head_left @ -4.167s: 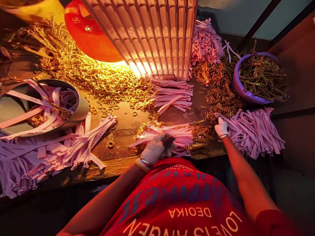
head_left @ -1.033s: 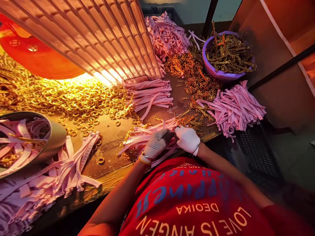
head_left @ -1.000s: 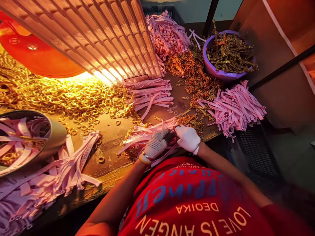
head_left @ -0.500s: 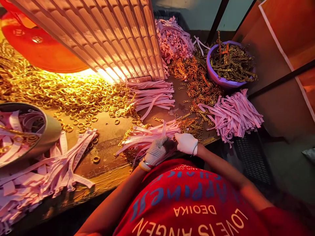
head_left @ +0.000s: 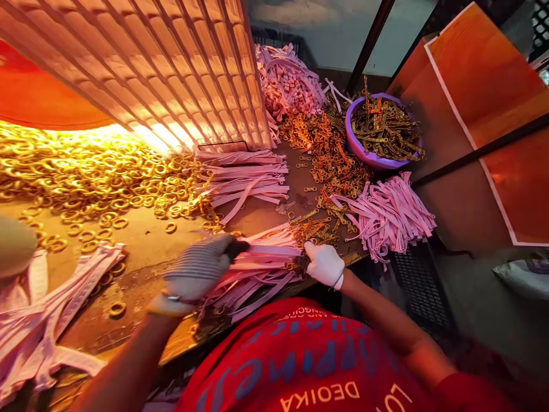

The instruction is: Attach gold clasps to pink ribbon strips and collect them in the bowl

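Observation:
My left hand, in a grey dotted glove with dark fingertips, is closed around one end of a pink strap. That strap runs taut towards my right hand, which wears a white glove and pinches its other end. Dark fingertips and a small metal piece show at the right-hand pinch; its details are hidden. Under and around both hands lies a bundle of pink straps at the table's front edge. Short gold chain pieces lie just beyond my right hand.
Loose gold rings cover the left of the table, below a bright lamp and a ribbed panel. More pink straps lie in a row, at right and far back. A purple basket holds gold chains.
My left hand has moved left, away from my right hand, and a strap now stretches between them. The view has shifted, so the table's contents sit further left.

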`<state>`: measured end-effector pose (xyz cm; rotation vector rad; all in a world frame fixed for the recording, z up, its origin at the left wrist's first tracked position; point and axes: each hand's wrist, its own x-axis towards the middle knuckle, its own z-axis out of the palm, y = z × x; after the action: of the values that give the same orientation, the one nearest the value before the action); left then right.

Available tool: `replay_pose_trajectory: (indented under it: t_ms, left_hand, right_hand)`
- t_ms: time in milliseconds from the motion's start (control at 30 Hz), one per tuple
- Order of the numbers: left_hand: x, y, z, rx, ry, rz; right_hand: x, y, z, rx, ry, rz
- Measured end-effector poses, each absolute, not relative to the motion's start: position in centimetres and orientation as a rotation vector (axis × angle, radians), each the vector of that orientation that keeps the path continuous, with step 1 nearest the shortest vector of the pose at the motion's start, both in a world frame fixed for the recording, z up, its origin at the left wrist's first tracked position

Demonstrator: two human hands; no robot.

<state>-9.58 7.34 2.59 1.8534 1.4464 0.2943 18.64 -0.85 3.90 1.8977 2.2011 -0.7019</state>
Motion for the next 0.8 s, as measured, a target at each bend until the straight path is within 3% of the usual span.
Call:
replay_pose_trajectory:
  t_ms: [100, 233, 467, 633, 800]
  left_hand:
    - [-11.9, 8.2, 0.8, 1.903, 1.546, 0.203]
    - [-10.3, 7.1, 0.1, 1.662, 1.581, 0.331]
    - [-4.8, 6.4, 3.3, 0.471, 1.155, 0.675]
    - [-5.2, 6.2, 3.9, 0.167, 0.986, 0.731]
    - [-4.9, 5.5, 3.8, 0.142, 0.884, 0.817]
  right_hand:
    - [22.8, 0.0, 2.1, 2.056, 2.3, -0.717]
    - [28.5, 4.3, -1.9, 2.383, 2.081, -0.463]
    - [31.3, 11.2, -7.8, 2.108, 1.9, -0.126]
    - [32.3, 10.8, -7.9, 2.105, 1.905, -0.138]
    - [30.2, 8.3, -4.2, 2.275, 1.958, -0.25]
